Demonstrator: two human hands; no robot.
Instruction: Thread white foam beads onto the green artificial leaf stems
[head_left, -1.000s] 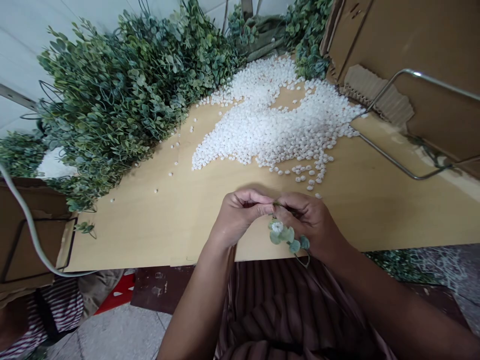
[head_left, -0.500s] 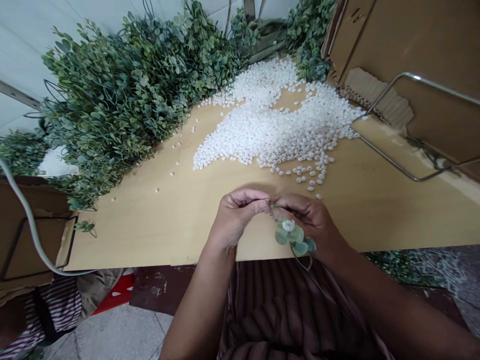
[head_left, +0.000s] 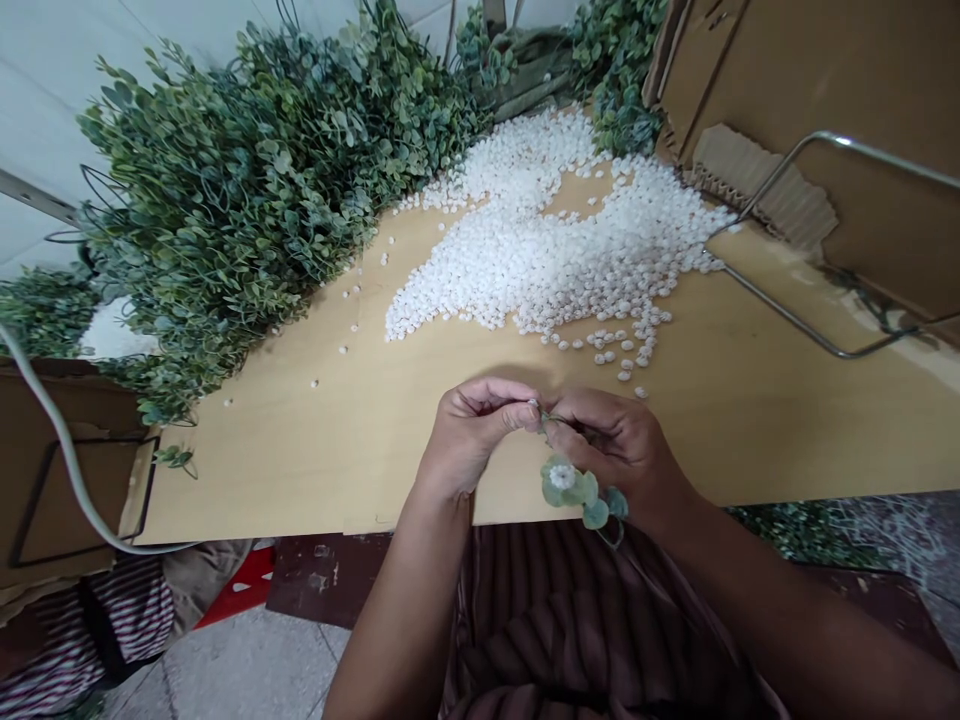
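Note:
A small green leafy sprig [head_left: 592,500] with a white piece among its round leaves hangs below my right hand [head_left: 611,430], whose fingers pinch its stem. My left hand [head_left: 480,425] is closed, thumb against fingertips, around a tiny white piece [head_left: 533,403] at the stem's upper end. The fingertips of both hands almost meet over the front part of the tabletop [head_left: 270,450]. Beyond them lies a wide heap of small white pieces [head_left: 525,250], with a few loose ones at its near edge.
A large pile of green foliage [head_left: 247,180] covers the back left. Cardboard [head_left: 862,110] and a bent metal wire frame [head_left: 787,320] stand at the right. A white cable [head_left: 67,460] and more cardboard [head_left: 60,480] are at the left. A person in a striped top [head_left: 135,610] is at lower left.
The leafy end of the sprig has swung slightly left and down below my right hand. Both hands keep their pinch in nearly the same place. The view has shifted slightly.

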